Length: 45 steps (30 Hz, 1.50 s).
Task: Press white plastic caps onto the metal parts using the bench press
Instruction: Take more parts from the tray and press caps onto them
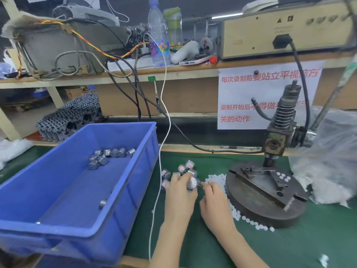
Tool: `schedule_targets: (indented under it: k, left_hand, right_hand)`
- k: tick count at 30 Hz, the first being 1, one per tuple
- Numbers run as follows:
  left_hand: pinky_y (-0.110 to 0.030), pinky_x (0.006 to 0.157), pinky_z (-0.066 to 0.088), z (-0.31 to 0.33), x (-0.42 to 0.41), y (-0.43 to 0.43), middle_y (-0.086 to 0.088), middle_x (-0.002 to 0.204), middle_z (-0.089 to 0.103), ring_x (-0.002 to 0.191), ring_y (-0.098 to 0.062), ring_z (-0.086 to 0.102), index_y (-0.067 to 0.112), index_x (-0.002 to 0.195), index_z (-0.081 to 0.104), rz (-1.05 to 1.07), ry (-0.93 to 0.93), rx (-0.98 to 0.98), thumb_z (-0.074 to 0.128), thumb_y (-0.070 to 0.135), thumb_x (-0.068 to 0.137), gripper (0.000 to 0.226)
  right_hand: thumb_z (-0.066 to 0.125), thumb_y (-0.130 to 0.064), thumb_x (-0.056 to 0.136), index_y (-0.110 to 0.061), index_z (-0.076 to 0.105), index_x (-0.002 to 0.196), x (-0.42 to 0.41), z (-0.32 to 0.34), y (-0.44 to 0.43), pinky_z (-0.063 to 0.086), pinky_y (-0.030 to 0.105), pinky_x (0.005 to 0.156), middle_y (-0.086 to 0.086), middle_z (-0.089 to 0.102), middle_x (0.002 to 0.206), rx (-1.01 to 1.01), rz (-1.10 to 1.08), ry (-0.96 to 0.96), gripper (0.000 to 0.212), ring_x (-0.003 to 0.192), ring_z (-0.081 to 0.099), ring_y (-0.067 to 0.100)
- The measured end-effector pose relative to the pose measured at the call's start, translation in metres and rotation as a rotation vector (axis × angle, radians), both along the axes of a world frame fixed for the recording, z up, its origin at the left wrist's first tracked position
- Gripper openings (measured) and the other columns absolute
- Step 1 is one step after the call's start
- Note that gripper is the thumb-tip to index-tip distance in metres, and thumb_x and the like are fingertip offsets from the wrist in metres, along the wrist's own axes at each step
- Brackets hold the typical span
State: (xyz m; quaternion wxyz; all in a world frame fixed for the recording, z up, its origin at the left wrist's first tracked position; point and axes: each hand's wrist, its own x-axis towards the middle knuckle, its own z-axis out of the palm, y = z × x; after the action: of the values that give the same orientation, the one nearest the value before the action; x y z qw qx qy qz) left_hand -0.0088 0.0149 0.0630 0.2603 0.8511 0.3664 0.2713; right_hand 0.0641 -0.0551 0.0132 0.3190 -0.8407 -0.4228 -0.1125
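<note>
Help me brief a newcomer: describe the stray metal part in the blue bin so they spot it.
Find the big blue bin at the left of the green mat. At the foot of its right inner wall lies one small silver cylinder. It sits alone; the other metal parts cluster at the far end.

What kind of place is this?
Likely a small-factory assembly bench: a bench press stands on a green mat, a blue bin holds metal parts, and white caps lie around its base.

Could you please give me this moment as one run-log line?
phase: pre-press | left hand: holds metal part | right hand: pinches small item beside it | bench press: untouched | white caps: loose around press base
</note>
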Motion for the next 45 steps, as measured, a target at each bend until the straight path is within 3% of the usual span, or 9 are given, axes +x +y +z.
schedule_targets:
  k: [11, 15, 21, 26, 29, 32, 36, 39, 45]
  left_hand:
    - [-0.024, 0.088, 0.035, -0.044, -0.008, 0.012, 0.016, 0.121, 0.05, 0.11, -0.015, 0.038, 0.036, 0.13, 0.043, -0.083, 0.232, 0.25, 0.049, 0.035, 0.091, 0.039]
    - [-0.034, 0.101, 0.021, -0.048, -0.005, 0.01, 0.011, 0.121, 0.05, 0.115, -0.016, 0.042, 0.03, 0.115, 0.057, 0.072, 0.233, 0.239, 0.055, 0.042, 0.084, 0.033]
    - [-0.056, 0.094, 0.039, -0.054, -0.007, -0.002, -0.006, 0.099, 0.064, 0.093, -0.029, 0.062, 0.017, 0.078, 0.071, 0.072, 0.048, 0.34, 0.089, 0.026, 0.049, 0.035]
    - [-0.038, 0.101, 0.021, -0.05, -0.003, -0.017, -0.003, 0.102, 0.06, 0.104, -0.015, 0.042, 0.016, 0.09, 0.07, 0.015, -0.274, 0.309, 0.08, 0.032, 0.062, 0.034]
    - [-0.034, 0.1, 0.023, -0.048, 0.002, -0.032, 0.003, 0.109, 0.053, 0.11, -0.014, 0.037, 0.02, 0.094, 0.069, -0.031, -0.363, 0.195, 0.075, 0.034, 0.067, 0.031]
    - [-0.019, 0.099, 0.022, -0.052, 0.007, -0.05, 0.012, 0.111, 0.048, 0.11, -0.004, 0.035, 0.021, 0.096, 0.068, -0.082, -0.421, 0.085, 0.075, 0.033, 0.07, 0.029]
    - [-0.01, 0.096, 0.023, -0.063, 0.008, -0.058, 0.02, 0.113, 0.042, 0.105, 0.003, 0.035, 0.017, 0.099, 0.069, -0.177, -0.44, 0.006, 0.077, 0.018, 0.073, 0.028]
    - [-0.013, 0.094, 0.03, -0.067, 0.008, -0.059, 0.022, 0.11, 0.043, 0.104, 0.004, 0.037, 0.017, 0.098, 0.07, -0.273, -0.411, 0.057, 0.073, 0.027, 0.073, 0.027]
    - [-0.014, 0.091, 0.031, -0.074, 0.009, -0.061, 0.018, 0.104, 0.045, 0.1, 0.005, 0.034, 0.02, 0.108, 0.066, -0.4, -0.269, 0.076, 0.067, 0.053, 0.07, 0.05]
  right_hand:
    - [0.083, -0.003, 0.037, -0.008, 0.07, 0.086, -0.004, -0.002, 0.0, 0.048, 0.019, 0.05, 0.001, 0.062, 0.075, 0.001, -0.017, -0.138, 0.051, 0.058, 0.062, 0.017]
    - [0.081, -0.001, 0.039, -0.007, 0.07, 0.087, -0.004, -0.004, -0.002, 0.049, 0.019, 0.052, 0.002, 0.062, 0.077, 0.002, -0.007, -0.154, 0.051, 0.059, 0.061, 0.018]
    - [0.079, 0.001, 0.054, -0.004, 0.068, 0.099, -0.015, -0.007, -0.016, 0.053, 0.026, 0.07, 0.007, 0.063, 0.09, 0.074, 0.038, -0.144, 0.046, 0.076, 0.064, 0.024]
    - [0.042, -0.016, 0.098, -0.031, 0.051, 0.117, -0.017, -0.001, -0.041, 0.032, 0.013, 0.097, -0.019, 0.052, 0.118, 0.295, 0.065, 0.425, 0.026, 0.115, 0.05, 0.004]
    - [0.032, -0.044, 0.089, -0.05, 0.042, 0.116, -0.017, 0.009, -0.057, 0.041, 0.007, 0.085, -0.029, 0.061, 0.107, 0.405, 0.072, 0.75, 0.03, 0.099, 0.06, -0.005]
    - [0.035, -0.042, 0.089, -0.049, 0.044, 0.119, -0.014, 0.008, -0.064, 0.044, 0.005, 0.074, -0.039, 0.06, 0.101, 0.493, 0.157, 0.949, 0.033, 0.092, 0.064, -0.004]
    - [0.044, -0.018, 0.095, -0.028, 0.057, 0.113, -0.011, 0.002, -0.066, 0.054, 0.021, 0.069, -0.004, 0.068, 0.099, 0.637, 0.11, 1.136, 0.024, 0.087, 0.069, 0.02]
    - [0.05, -0.006, 0.09, -0.02, 0.058, 0.105, -0.011, -0.004, -0.072, 0.053, 0.02, 0.061, 0.011, 0.066, 0.098, 0.803, -0.006, 1.069, 0.022, 0.081, 0.066, 0.022]
    - [0.051, 0.003, 0.088, -0.027, 0.054, 0.099, -0.009, -0.005, -0.074, 0.051, 0.014, 0.059, 0.006, 0.063, 0.096, 0.962, -0.202, 0.762, 0.033, 0.061, 0.063, 0.004]
